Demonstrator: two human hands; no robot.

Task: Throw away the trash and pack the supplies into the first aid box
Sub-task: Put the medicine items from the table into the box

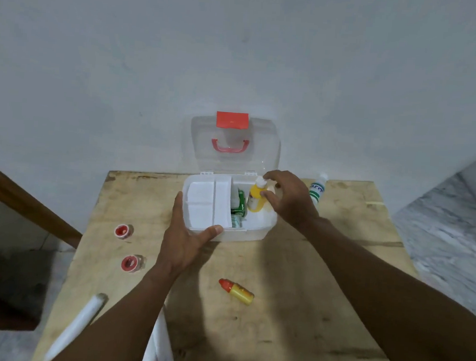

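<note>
The white first aid box [251, 233] stands open at the back of the wooden table [293, 297], its clear lid [235, 145] leaning against the wall. My left hand [184, 233] grips the box's front left corner, thumb on the rim. My right hand [285, 197] holds a yellow bottle with a white cap [256, 198] upright in the box's right compartment. A green packet [241, 201] lies beside it inside. A white tray insert [207, 203] fills the left half.
Two red-cored tape rolls [123, 231] [132, 263] lie at the left. A small yellow bottle with a red cap [237, 290] lies in front of the box. A green-and-white bottle [316, 190] lies right of the box. White rolled items [77, 327] [160, 347] lie near the front edge.
</note>
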